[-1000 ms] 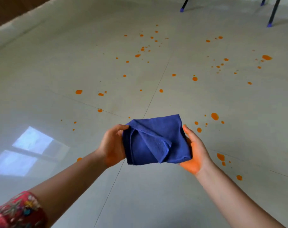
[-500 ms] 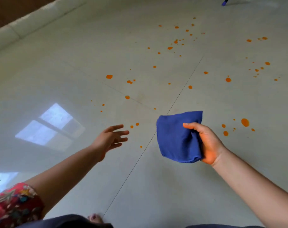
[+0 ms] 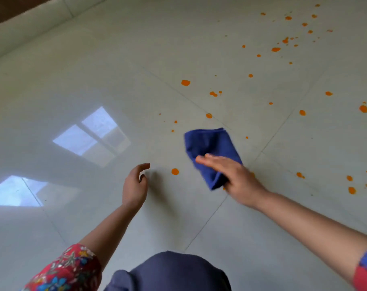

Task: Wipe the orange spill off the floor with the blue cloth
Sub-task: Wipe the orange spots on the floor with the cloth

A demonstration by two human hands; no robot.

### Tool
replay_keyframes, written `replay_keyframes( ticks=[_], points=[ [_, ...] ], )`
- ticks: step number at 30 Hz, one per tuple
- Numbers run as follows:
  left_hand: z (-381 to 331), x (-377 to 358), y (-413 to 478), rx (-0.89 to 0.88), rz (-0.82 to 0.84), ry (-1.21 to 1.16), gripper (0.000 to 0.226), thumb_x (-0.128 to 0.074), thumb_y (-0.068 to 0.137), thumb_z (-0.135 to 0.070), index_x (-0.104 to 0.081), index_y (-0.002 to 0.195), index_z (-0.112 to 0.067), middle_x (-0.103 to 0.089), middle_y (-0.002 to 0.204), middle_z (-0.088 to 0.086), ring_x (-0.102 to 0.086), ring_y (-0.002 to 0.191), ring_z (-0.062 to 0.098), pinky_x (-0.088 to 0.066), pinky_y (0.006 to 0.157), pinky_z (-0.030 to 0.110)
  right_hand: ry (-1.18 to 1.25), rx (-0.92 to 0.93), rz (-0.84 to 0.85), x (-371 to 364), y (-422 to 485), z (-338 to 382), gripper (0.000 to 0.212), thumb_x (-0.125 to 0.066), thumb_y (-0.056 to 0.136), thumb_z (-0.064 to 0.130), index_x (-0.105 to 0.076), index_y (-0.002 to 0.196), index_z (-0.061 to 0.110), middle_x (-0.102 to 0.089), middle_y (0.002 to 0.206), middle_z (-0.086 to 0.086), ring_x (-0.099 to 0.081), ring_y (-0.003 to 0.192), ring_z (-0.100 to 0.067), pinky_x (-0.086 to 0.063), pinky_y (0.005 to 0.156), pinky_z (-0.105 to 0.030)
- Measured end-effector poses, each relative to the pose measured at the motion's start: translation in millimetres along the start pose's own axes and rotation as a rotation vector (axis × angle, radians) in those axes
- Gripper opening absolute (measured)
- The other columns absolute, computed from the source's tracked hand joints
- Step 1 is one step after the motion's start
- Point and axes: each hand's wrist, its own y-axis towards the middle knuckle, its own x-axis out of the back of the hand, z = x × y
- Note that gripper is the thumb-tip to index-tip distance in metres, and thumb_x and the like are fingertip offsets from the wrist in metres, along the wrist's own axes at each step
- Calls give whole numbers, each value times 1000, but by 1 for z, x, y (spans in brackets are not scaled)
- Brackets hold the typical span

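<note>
Blue cloth (image 3: 209, 148): dark, folded into thick pad, blurred, low over tile floor (image 3: 115, 59) among orange spill (image 3: 175, 171) drops. Our right hand (image 3: 230, 175) flat on it, fingers straight. Our left hand (image 3: 135, 185) loosely curled, holding nothing.

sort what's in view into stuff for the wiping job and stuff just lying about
For the job: cloth, right hand flat on it, orange drops, floor.
Just there: idle left hand, window reflection, knee, wall base.

no readable text, labels, brands, numbers or signs anywhere in view.
</note>
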Motion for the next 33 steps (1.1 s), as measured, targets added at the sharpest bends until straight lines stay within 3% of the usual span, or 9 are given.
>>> replay_keyframes(
  ticks=[2, 5, 9, 12, 17, 21, 24, 28, 33],
  points=[
    [8, 1, 9, -42, -28, 37, 47, -42, 89, 4, -59, 127, -18, -58, 132, -1, -52, 123, 18, -37, 100, 25, -230, 88, 252, -36, 1, -21, 74, -34, 75, 10, -38, 145, 32, -40, 149, 16, -24, 141, 0, -15, 117, -26],
    [26, 5, 21, -139, -64, 141, 46, -45, 89, 0, -55, 132, -13, -53, 139, 4, -46, 131, 23, -33, 110, 31, -503, 72, 634, -71, -9, -46, 62, -33, 93, 55, -23, 151, 39, -10, 160, 19, 7, 148, -7, 7, 121, -40],
    [43, 1, 36, -188, -96, 249, 55, -39, 85, -16, -49, 139, -9, -43, 149, 8, -31, 142, 28, -24, 116, 40, -618, -14, 357, -99, 19, -53, 61, -33, 92, 63, -12, 148, 51, 13, 161, 15, 21, 147, -28, 19, 112, -57],
    [44, -7, 44, -209, -102, 298, 57, -36, 88, -19, -40, 145, -13, -33, 155, 4, -23, 146, 24, -20, 118, 43, -694, -39, 296, -149, 42, -48, 54, -27, 95, 56, -20, 148, 48, -8, 163, 8, -4, 148, -39, -8, 110, -70],
    [44, -17, 54, -264, -37, 353, 61, -32, 90, -20, -31, 150, -21, -23, 159, -4, -14, 148, 15, -11, 120, 37, -744, -76, 116, -141, 102, -69, 52, -27, 97, 42, -33, 149, 33, -29, 158, 6, -27, 145, -25, -32, 110, -55],
    [45, -26, 52, -302, -25, 432, 57, -28, 96, -25, -25, 152, -28, -17, 160, -11, -6, 148, 7, -7, 121, 33, -688, -307, -120, -148, 61, -69, 55, -26, 98, 40, -30, 151, 27, -26, 159, 2, -24, 146, -26, -25, 114, -50],
    [45, -31, 52, -281, -51, 461, 56, -28, 96, -25, -26, 152, -28, -17, 159, -12, -8, 148, 7, -8, 121, 34, -669, -166, -71, -180, 28, -50, 56, -32, 96, 39, -30, 151, 26, -26, 159, 0, -26, 146, -27, -20, 112, -48],
    [45, -31, 52, -273, -51, 466, 58, -26, 94, -27, -27, 151, -28, -18, 159, -12, -8, 148, 6, -9, 121, 33, -710, 36, 24, -165, 94, -69, 56, -29, 97, 38, -25, 152, 28, -23, 160, 2, -22, 147, -24, -21, 116, -49],
    [43, -31, 50, -281, -80, 443, 56, -29, 94, -24, -29, 150, -30, -21, 159, -13, -12, 148, 8, -13, 121, 35, -671, -418, -288, -137, 102, -88, 54, -23, 98, 38, -30, 151, 26, -26, 159, 1, -23, 147, -25, -28, 114, -50]
  ],
)
